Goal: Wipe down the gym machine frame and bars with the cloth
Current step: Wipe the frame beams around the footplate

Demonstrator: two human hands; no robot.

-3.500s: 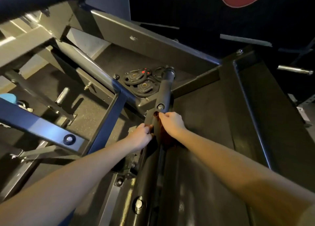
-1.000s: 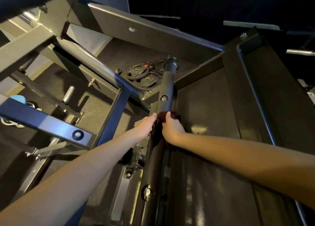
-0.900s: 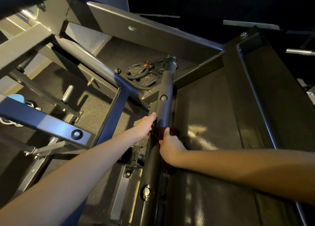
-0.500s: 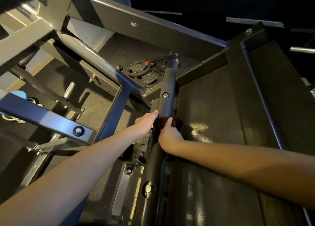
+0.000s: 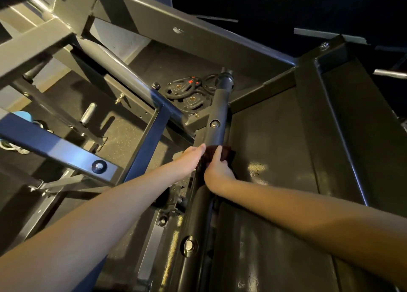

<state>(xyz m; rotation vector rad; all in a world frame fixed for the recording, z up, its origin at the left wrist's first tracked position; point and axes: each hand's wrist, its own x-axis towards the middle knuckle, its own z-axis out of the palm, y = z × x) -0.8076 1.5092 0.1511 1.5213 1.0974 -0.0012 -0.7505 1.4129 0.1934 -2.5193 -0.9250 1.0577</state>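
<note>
A dark round bar [image 5: 217,124] of the gym machine runs from bottom centre up to the middle. A dark red cloth [image 5: 226,154] is wrapped over the bar. My right hand [image 5: 217,168] grips the cloth against the bar's right side, thumb pointing up. My left hand [image 5: 190,159] lies on the bar's left side with fingers straight, touching the cloth's edge. The grey frame beams [image 5: 198,38] cross above and to the left.
Black weight plates [image 5: 187,93] lie on the floor beyond the bar's end. A blue frame beam [image 5: 55,146] crosses at left, with a chrome peg [image 5: 88,113] behind it. A broad dark sloped plate [image 5: 275,159] fills the right side.
My right hand slid the cloth down the bar and back up again. My left hand stayed on the bar's left side. The camera view shifted slightly.
</note>
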